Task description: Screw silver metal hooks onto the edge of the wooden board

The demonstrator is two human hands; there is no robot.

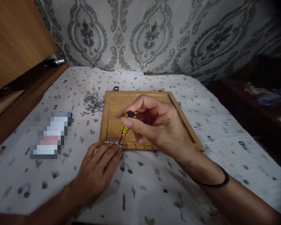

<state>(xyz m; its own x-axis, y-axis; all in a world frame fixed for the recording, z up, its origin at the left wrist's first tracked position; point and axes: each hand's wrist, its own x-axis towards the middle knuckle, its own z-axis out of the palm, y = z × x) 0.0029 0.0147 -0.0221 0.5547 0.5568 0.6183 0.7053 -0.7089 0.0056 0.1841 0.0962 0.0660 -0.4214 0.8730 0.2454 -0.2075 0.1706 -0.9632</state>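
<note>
My right hand (152,125) grips a small yellow and black screwdriver (125,128) between thumb and fingers, above a wooden framed board (117,117). The screwdriver's tip points down at a small metal strip (110,142) along the board's near left edge. Fingers together, my left hand (101,165) presses on that near edge beside the strip; whatever lies beneath its fingertips is hidden. A row of small dark holes runs along the near edge, right of the strip.
Left of the board lies a pile of small metal pieces (93,103). A blurred, pixelated flat object (50,136) is further left on the patterned cloth (140,200). Wooden furniture (21,40) stands at the left, a patterned wall behind.
</note>
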